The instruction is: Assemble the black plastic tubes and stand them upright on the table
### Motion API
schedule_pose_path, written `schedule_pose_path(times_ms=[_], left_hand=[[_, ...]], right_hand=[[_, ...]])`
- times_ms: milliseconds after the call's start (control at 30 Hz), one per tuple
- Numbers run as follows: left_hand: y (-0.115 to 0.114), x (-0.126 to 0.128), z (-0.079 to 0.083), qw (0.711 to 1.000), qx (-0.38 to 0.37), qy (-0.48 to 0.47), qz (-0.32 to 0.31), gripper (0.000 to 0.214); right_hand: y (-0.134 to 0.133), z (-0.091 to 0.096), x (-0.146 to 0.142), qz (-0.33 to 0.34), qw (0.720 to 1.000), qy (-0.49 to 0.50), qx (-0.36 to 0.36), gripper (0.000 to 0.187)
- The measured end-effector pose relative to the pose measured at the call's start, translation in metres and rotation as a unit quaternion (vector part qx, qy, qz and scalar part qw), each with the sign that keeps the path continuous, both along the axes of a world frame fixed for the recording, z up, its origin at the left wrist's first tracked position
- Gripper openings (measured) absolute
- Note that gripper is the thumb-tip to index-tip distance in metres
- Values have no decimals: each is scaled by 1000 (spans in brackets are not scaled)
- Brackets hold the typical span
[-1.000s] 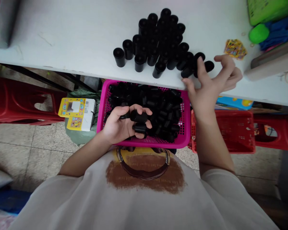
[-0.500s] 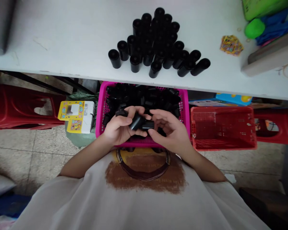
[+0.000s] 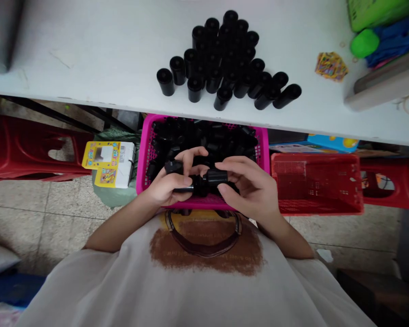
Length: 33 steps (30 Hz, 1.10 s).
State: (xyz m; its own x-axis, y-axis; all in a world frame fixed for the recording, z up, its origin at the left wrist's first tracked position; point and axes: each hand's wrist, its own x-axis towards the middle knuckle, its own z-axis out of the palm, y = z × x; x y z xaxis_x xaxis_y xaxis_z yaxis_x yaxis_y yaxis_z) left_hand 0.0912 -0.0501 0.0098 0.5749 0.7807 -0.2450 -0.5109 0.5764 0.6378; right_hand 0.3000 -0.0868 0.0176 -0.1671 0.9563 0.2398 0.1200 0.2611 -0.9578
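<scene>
Above a pink basket (image 3: pixel 143 159) full of black plastic pieces, both my hands work close together. My left hand (image 3: pixel 172 181) is closed around a black cylindrical piece (image 3: pixel 186 184), thumb on top; another black piece (image 3: pixel 173 167) sits between its fingers. My right hand (image 3: pixel 250 184) pinches a black cylinder (image 3: pixel 216 177) between thumb and fingers. The two cylinders meet end to end in line; whether they are joined I cannot tell. On the white table (image 3: pixel 105 59) ahead, a cluster of similar black cylinders (image 3: pixel 223 97) stands mostly upright, some at the right leaning.
A red crate (image 3: pixel 316 181) stands right of the basket, with a red stool (image 3: pixel 391 181) beyond. Yellow-and-white boxes (image 3: pixel 112 165) and another red stool (image 3: pixel 30 150) are at the left. Small colourful cards (image 3: pixel 330 66) lie on the table. Its front edge overhangs the basket's far side.
The piece in my left hand has turned from slanted to level, in line with the right-hand cylinder. My right hand has shifted slightly right, and my left index finger has lifted.
</scene>
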Motion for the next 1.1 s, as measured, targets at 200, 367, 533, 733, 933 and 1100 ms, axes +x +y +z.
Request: schedule_pose_path(times_ms=[200, 367, 533, 733, 933, 1100], left_hand=[[-1, 0, 1, 999, 28, 17, 2, 39], [-4, 1, -1, 996, 65, 67, 13, 45], [-5, 6, -3, 938, 226, 250, 79, 40], [4, -10, 12, 829, 374, 399, 120, 49], [12, -44, 9, 778, 377, 500, 52, 54], [9, -58, -12, 781, 395, 482, 53, 51]], right_hand=[[-5, 0, -1, 23, 999, -16, 22, 39], [-3, -7, -1, 62, 998, -1, -11, 39], [-2, -22, -11, 89, 992, -74, 49, 38], [30, -15, 14, -30, 960, -239, 144, 31], [107, 11, 43, -165, 817, -550, 57, 41], [121, 16, 34, -182, 779, -600, 25, 49]])
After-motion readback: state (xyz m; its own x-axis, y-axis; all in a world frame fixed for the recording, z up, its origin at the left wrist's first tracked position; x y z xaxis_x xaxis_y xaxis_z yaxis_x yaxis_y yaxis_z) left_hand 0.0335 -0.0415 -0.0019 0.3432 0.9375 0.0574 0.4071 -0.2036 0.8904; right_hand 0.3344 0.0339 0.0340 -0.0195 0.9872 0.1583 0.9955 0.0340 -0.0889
